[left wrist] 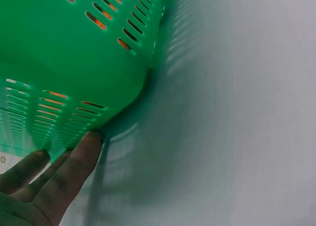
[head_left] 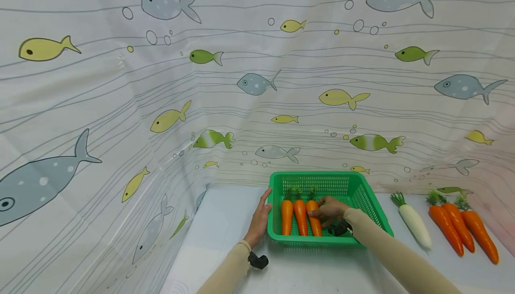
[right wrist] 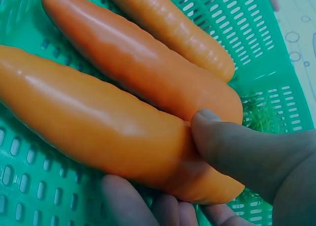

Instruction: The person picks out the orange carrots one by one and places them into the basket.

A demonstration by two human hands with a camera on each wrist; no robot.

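Note:
Inside a green plastic basket (head_left: 277, 239) three orange carrots with leafy green tops lie side by side. My right hand (head_left: 331, 210) grips the rightmost carrot (right wrist: 94, 114), thumb across its top near the leafy end and fingers curled under its side. Beside it are the middle carrot (right wrist: 148, 58) and the leftmost carrot (head_left: 287, 218). Along the basket's left outer side, my left hand (head_left: 259, 222) rests with extended fingers (left wrist: 74, 169) touching the wall. Its thumb is hidden in the left wrist view.
To the right of the basket, a white radish (head_left: 416, 227) with green stems lies on the white table (head_left: 217, 213). Farther right lie three more carrots, including an outer carrot (head_left: 480, 236). A fish-patterned curtain (head_left: 241, 106) stands behind and to the left.

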